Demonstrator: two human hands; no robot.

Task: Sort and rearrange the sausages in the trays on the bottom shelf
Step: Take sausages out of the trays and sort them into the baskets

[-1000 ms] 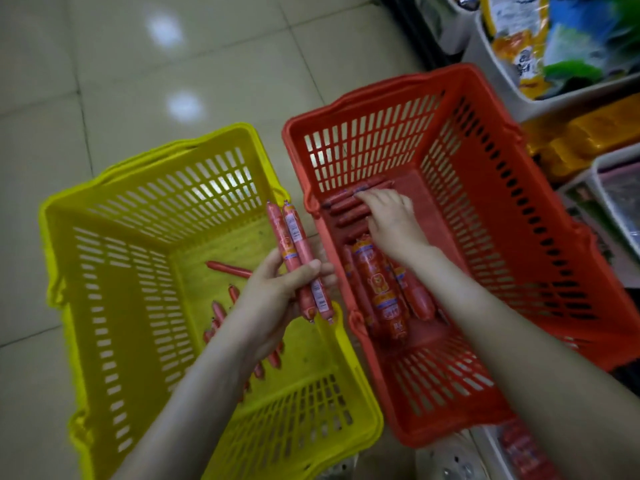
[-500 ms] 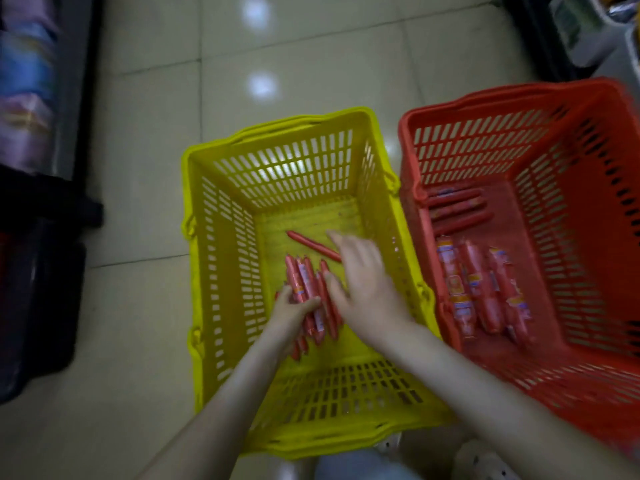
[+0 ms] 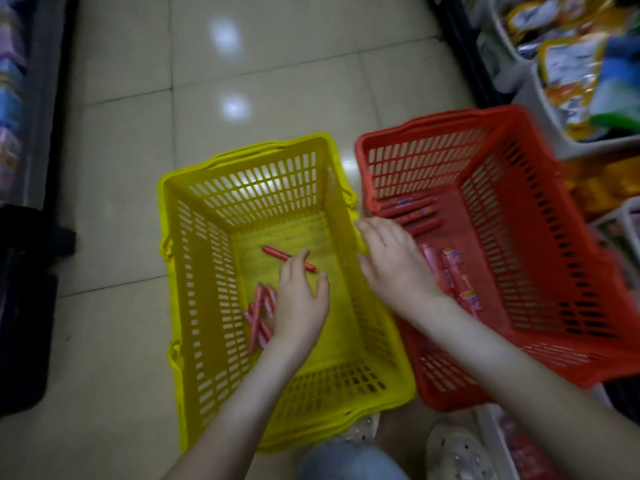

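Sausages [image 3: 259, 315] lie just beside left hand [image 3: 301, 306] — spread, holding nothing — right hand [image 3: 394, 268] spread too

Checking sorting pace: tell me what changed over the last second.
The left hand let go of the two thin sausages it held; they joined the pile in the yellow basket. The right hand went from the red basket into the yellow one, then back over the red one, empty. The lone sausage and the red basket's sausages stayed put.

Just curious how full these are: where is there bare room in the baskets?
Yellow basket: bare floor between the left hand and its right wall. Red basket: bare beside the fat sausages toward its right wall. Crowded: the pile by the left hand.
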